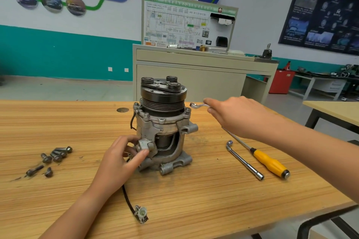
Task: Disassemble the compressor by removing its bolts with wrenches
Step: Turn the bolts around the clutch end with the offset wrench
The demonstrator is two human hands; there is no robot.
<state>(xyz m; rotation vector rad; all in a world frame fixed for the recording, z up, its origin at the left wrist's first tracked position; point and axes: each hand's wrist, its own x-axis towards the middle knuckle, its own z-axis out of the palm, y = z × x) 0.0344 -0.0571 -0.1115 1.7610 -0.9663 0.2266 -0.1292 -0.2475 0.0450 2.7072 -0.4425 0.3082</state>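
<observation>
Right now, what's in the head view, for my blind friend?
A left hand grips a compressor standing on a table; the right hand holds a small wrench near its top. Loose bolts lie left, a socket wrench and screwdriver right.

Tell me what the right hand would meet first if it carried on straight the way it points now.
The right hand holds a wrench pointing left; going on, the wrench's end would likely meet the compressor first, at the black pulley just above a flange bolt. Depth is unclear.

Yellow-handled screwdriver (269, 162) on wooden table (194, 200)
</observation>
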